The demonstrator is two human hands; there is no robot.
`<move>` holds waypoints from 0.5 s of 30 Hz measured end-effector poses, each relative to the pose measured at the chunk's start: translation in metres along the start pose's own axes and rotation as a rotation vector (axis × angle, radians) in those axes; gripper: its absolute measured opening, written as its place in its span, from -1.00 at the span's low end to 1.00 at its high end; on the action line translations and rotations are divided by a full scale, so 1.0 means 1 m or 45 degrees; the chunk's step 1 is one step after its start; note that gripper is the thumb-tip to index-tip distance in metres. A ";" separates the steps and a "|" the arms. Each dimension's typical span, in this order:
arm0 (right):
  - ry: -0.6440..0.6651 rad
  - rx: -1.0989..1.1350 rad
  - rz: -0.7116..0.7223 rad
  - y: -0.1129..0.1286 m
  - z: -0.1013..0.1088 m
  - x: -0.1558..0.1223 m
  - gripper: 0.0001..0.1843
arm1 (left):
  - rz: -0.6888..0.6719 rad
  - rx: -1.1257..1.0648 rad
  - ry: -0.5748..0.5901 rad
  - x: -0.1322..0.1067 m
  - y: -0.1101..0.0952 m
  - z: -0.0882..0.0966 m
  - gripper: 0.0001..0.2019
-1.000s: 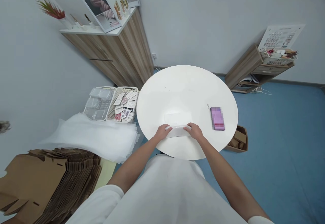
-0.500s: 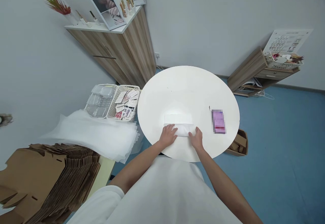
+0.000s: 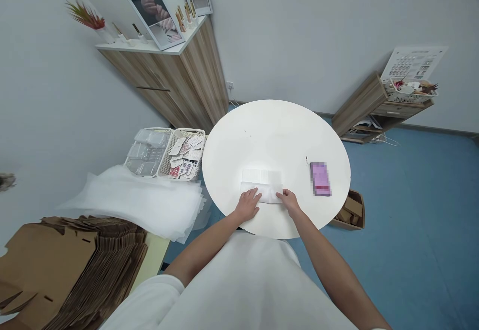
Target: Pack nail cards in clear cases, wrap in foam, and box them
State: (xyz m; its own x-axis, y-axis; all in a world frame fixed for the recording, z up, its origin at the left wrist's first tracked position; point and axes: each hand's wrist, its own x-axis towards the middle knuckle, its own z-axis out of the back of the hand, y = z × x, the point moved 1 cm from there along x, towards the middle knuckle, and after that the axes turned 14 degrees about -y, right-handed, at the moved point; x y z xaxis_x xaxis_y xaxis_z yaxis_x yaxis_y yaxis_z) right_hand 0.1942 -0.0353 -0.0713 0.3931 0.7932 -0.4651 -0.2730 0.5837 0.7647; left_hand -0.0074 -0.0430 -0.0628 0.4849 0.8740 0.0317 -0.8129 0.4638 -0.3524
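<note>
A folded white sheet (image 3: 268, 194), probably foam like the stack at my left, lies as a flat bundle near the front of the round white table (image 3: 273, 125). Whether anything is inside it cannot be seen. My left hand (image 3: 247, 205) rests on its left end, fingers stretched out over the near edge. At the right end, my right hand (image 3: 289, 201) is closed, with thumb and fingers pinching the corner. Just beyond the bundle is a flat white rectangle (image 3: 262, 176), partly covered by it. To the right lies a pixelated purple item (image 3: 321, 179).
At left are white foam sheets (image 3: 145, 198), a stack of flat brown cardboard boxes (image 3: 86, 265), a basket of cards (image 3: 185, 155) and a basket of clear plastic boxes (image 3: 145, 150). An open carton (image 3: 352, 210) stands on the floor at right. A wooden cabinet (image 3: 168, 81) stands behind.
My right hand has turned inward, its fingers now drawn together at the bundle's right corner. My left hand stays on the left end, almost unmoved. The view has tilted slightly.
</note>
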 end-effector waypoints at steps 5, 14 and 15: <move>-0.114 0.033 -0.053 -0.011 0.002 -0.008 -0.74 | -0.093 0.022 0.073 -0.006 -0.004 -0.001 -0.40; -0.243 0.211 -0.025 -0.008 0.010 -0.021 -0.75 | -0.220 -0.087 0.182 0.013 -0.025 -0.004 -0.39; -0.207 0.218 -0.014 -0.004 0.006 -0.023 -0.74 | -0.215 -0.114 0.183 0.014 -0.025 -0.005 -0.39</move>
State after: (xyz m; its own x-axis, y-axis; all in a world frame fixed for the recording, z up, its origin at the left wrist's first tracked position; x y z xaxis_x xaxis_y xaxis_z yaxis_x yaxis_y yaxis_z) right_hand 0.1917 -0.0567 -0.0614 0.5352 0.7406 -0.4063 -0.1202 0.5429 0.8312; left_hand 0.0209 -0.0427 -0.0579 0.6577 0.7525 -0.0344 -0.6876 0.5812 -0.4352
